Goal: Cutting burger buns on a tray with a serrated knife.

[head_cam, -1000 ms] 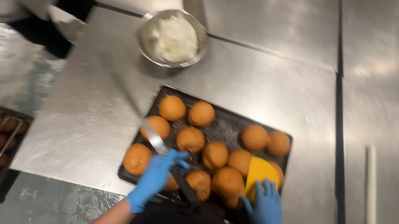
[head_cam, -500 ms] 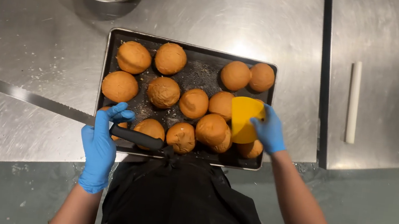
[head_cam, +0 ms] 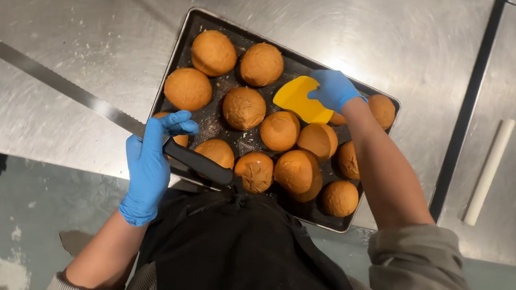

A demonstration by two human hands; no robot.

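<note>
1. A long serrated knife (head_cam: 78, 96) is gripped at its black handle by the left hand (head_cam: 150, 167), fingers closed, blade pointing to 10 o'clock over the counter (head_cam: 88, 23).
2. A yellow scraper (head_cam: 300, 99) is pinched by the right hand (head_cam: 333, 90) above the buns (head_cam: 244, 107) on the dark tray (head_cam: 180, 55).
3. A bun could likely be knocked off if the blade is swung carelessly.

One head-worn view looks steeply down, close over the steel surface (head_cam: 88, 23), the baking tray (head_cam: 182, 42) at frame centre.

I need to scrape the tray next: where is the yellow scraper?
In the head view, the yellow scraper is under the right hand, at the far right part of the dark tray, among the buns.
</note>
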